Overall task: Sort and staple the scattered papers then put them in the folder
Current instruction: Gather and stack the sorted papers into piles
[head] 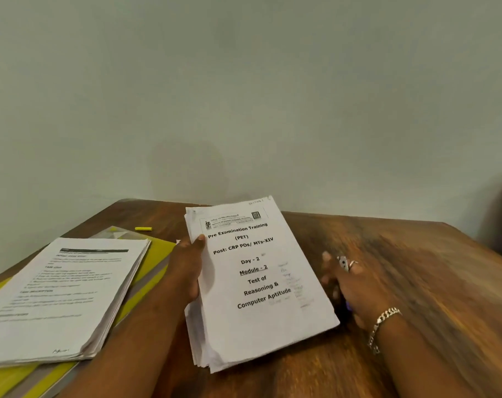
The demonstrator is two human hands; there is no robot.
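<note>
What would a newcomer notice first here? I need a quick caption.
The thick white printed paper stack titled "Pre Examination Training", gripped mid-table by the left hand. At left, a second white paper pile lies on a yellow plastic folder. The blurred right hand sits beside the held stack.

The left hand (189, 271) grips a paper stack's left edge, thumb on top. The right hand (348, 285), blurred, lies fingers-forward beside it, bracelet on its wrist.
</note>
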